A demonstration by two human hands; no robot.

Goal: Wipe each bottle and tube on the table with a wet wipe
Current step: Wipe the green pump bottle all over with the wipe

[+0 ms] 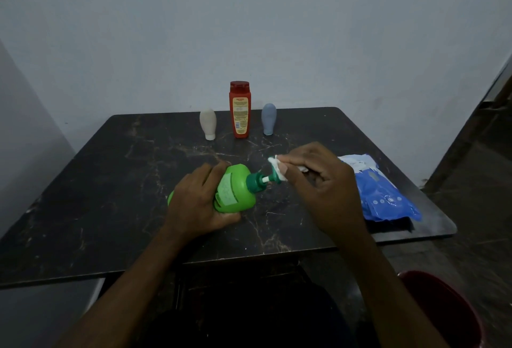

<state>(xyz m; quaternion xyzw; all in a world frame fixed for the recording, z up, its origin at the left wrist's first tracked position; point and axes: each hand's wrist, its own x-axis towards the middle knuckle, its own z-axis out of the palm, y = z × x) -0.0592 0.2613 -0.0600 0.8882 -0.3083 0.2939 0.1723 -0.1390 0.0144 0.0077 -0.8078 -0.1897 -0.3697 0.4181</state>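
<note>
The green pump bottle (235,189) lies on its side in your grasp, low over the middle of the table (110,181), its darker green pump head (266,178) pointing to your right. It is squat, rounded, glossy opaque plastic with a pale label facing up, so its contents do not show. Your left hand (194,203) wraps the bottle's lower body, fingers curled over the top and the palm beneath. Your right hand (321,181) pinches a crumpled white wet wipe (277,166) between thumb and fingertips and holds it against the pump's spout; the other fingers curl loosely inward.

The table is a dark slab with pale marble-like veins and rounded corners. Along its far edge three containers stand upright in a row, well apart from your hands: a white tube (208,123) resting on its cap, a tall red bottle (240,110) with a red flip cap and a yellow printed label, and a blue-grey tube (269,118) also cap-down. Both tubes are smooth, matte and egg-shaped.

Just beyond your right hand lies a soft blue plastic wipes pack (382,195), its white flap apparently peeled back — the dim light makes that hard to confirm. Off the table, at lower right, sits a dark red bin (443,309); its inside is too dark to read.
</note>
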